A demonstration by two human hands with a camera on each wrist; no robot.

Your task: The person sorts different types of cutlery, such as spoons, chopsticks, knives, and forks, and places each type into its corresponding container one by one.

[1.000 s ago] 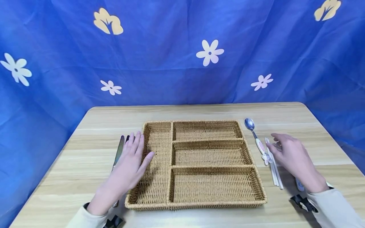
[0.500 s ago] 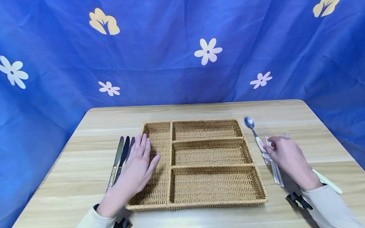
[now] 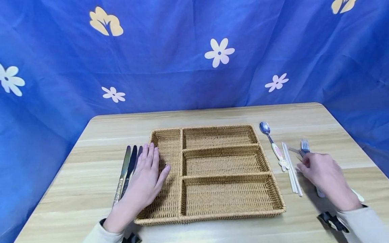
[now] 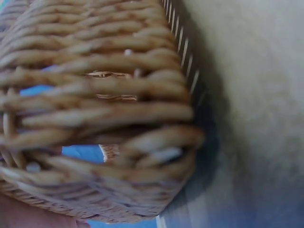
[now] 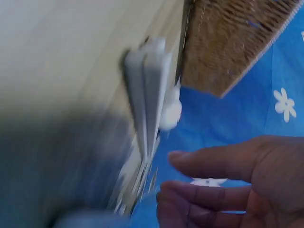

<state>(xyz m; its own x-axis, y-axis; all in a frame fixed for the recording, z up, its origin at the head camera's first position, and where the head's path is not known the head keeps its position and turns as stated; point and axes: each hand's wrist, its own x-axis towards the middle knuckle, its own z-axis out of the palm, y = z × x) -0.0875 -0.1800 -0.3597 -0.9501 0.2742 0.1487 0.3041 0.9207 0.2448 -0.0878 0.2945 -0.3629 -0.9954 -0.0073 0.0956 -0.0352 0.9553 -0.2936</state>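
Observation:
My left hand (image 3: pixel 145 182) lies over the left rim of a wicker cutlery tray (image 3: pixel 231 216), fingers straight and thumb spread. Its wrist view is mostly filled by the tray's woven side (image 4: pixel 95 114), with part of the hand at the bottom left corner. My right hand (image 3: pixel 328 179) is above the forks (image 3: pixel 305 145), partly covering them, fingers bent. In the right wrist view a gap shows between the thumb (image 5: pixel 209 164) and the fingers, with nothing in it. Left of this hand are white chopsticks (image 3: pixel 291 172) and a spoon with a rabbit handle (image 3: pixel 277 151).
Several knives (image 3: pixel 125 168) lie side by side left of the tray, partly behind the left hand. A pale green handle (image 3: pixel 358 195) shows past the right wrist. The wooden table (image 3: pixel 212 116) ends at a blue flowered cloth (image 3: pixel 170 67) behind.
My right hand has moved right and nearer, off the chopsticks and over the forks. My left hand has shifted slightly right on the tray, uncovering more of the knives.

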